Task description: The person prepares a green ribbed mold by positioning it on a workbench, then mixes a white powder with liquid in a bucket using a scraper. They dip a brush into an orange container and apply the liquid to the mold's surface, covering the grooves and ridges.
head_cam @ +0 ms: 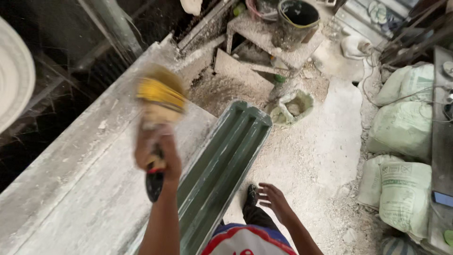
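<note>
Above the bench point(71, 189), left hand point(158, 153) grips a blurred brush point(160, 101); green mould point(222, 160) runs lengthwise just right; right hand point(273, 200) open, empty.

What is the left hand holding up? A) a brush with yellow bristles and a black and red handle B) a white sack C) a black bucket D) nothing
A: the left hand is wrapped around the handle of a blurred brush with yellow bristles and a black and red handle, raised over the dusty white workbench, while the right hand hangs open and holds nothing.
</note>
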